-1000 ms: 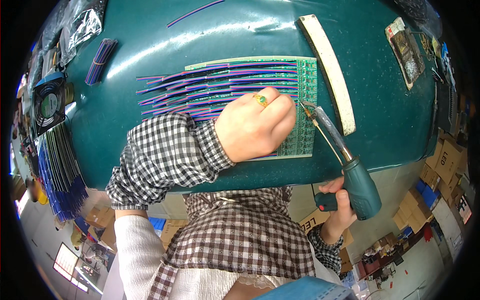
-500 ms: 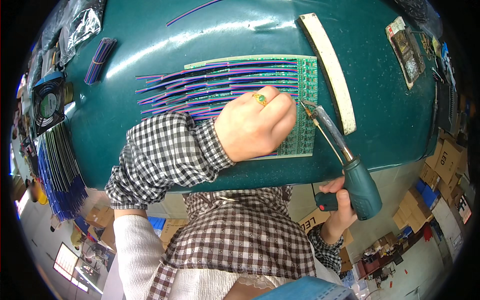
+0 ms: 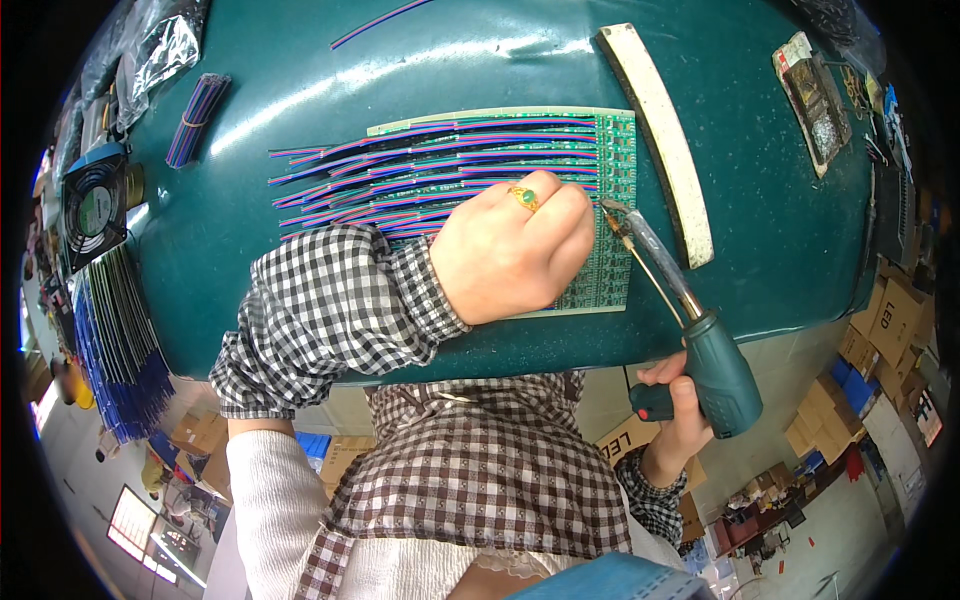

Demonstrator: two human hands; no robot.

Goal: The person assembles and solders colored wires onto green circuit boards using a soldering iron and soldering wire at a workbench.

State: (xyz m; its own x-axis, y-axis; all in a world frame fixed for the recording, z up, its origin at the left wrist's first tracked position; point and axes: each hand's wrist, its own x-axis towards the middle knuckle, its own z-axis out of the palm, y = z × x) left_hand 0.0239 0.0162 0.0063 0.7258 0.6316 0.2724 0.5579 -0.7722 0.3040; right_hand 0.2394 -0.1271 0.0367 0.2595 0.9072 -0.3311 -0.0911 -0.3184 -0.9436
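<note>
A green circuit board panel (image 3: pixel 615 160) lies on the bench, with rows of small parts along its right side. Flat multicoloured ribbon wires (image 3: pixel 420 160) run leftward from it in several rows. My left hand (image 3: pixel 515 250) rests over the board with fingers curled closed at the wire ends; its fingertips are hidden, and the wires run under it. In my right hand (image 3: pixel 685 415) is a green soldering gun (image 3: pixel 722 375), gripped by its handle beyond the bench's front edge. The gun's tip touches or nearly touches the board just right of my left fingers.
Right of the board lies a curved white bar (image 3: pixel 660 140). Farther right sits a dirty solder tray (image 3: pixel 815 110). At the left are a banded wire bundle (image 3: pixel 198 120), a small black fan (image 3: pixel 95 210) and a hanging stack of blue wires (image 3: pixel 120 350). A loose wire (image 3: pixel 380 22) lies at the back.
Almost nothing differs. The soldering gun has shifted very slightly up and left; my left hand stays in the same place over the board.
</note>
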